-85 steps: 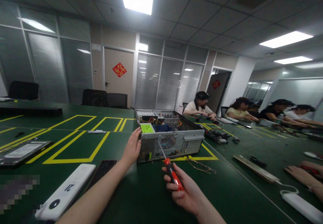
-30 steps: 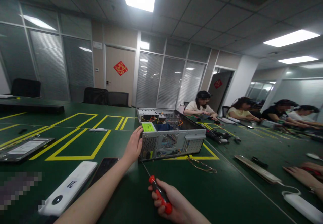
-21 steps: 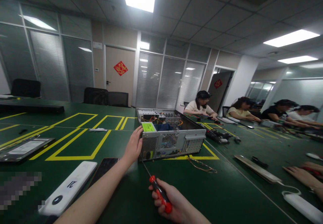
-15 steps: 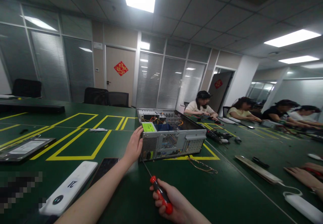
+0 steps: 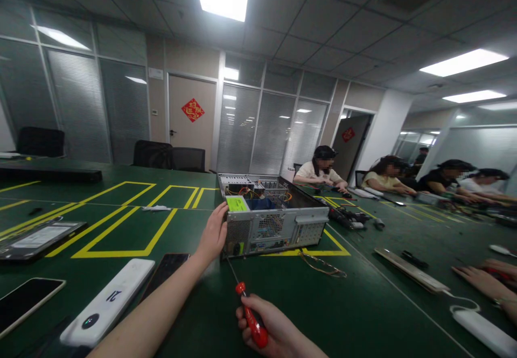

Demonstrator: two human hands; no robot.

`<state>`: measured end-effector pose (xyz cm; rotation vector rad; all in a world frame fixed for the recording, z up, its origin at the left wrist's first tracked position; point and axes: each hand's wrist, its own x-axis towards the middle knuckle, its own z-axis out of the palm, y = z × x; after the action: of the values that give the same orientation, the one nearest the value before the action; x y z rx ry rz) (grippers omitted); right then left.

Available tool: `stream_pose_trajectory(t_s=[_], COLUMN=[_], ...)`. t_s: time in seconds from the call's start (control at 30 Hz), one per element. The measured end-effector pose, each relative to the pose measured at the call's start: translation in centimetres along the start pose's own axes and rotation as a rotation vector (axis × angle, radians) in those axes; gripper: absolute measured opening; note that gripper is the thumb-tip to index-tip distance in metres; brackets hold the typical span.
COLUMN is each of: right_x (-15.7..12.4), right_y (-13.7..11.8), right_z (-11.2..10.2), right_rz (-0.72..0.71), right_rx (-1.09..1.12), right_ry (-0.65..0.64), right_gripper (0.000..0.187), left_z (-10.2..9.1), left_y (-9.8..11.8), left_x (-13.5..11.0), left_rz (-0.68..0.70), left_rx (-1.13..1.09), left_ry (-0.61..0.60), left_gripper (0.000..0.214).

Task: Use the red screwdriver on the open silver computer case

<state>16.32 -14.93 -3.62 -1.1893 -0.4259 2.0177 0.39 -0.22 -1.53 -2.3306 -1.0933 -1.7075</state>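
An open grey computer case (image 5: 278,223) lies flat on the green table (image 5: 331,304), its rear panel toward me. My left hand (image 5: 212,237) rests against the case's near left corner, fingers curled onto its edge beside a green label. My right hand (image 5: 274,334) is closed round the red handle of a screwdriver (image 5: 248,315). The thin shaft points up and left, with its tip at the bottom left of the rear panel.
A white device marked 21 (image 5: 109,301), a dark phone (image 5: 165,272) and another phone (image 5: 24,299) lie at the near left. Loose wire (image 5: 323,265) sits right of the case. A white power strip (image 5: 480,325) and another person's hand (image 5: 484,282) are at right. Several people sit beyond.
Since 2.8 s ago my right hand pulled the screwdriver back from the middle of the rear panel, down and left to the lower left corner. My left hand stayed on the case.
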Motion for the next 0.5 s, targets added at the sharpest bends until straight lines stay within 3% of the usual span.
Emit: stream_pose_trajectory(t_s=[0.13,0.23,0.4,0.5], right_x=[-0.1,-0.4,-1.0,-1.1], right_y=[-0.2,-0.4,-0.5,-0.4], right_z=[0.0,-0.1,0.2,0.3], right_rz=[0.089,0.120,0.020,0.001], right_rx=[-0.023,-0.035,-0.056,-0.065], right_ry=[-0.005,-0.033,0.000,0.028], right_gripper=[0.036,0.041,0.010,0.007], left_z=[0.0,0.0,-0.1,-0.1], left_y=[0.0,0.0,0.1,0.1], left_x=[0.0,0.0,0.0,0.0], left_rz=[-0.004,-0.009,-0.023,-0.021], left_rx=[0.004,-0.001,-0.008,-0.005], left_ry=[-0.004,-0.008,-0.016,-0.013], left_gripper=[0.044,0.043,0.043,0.043])
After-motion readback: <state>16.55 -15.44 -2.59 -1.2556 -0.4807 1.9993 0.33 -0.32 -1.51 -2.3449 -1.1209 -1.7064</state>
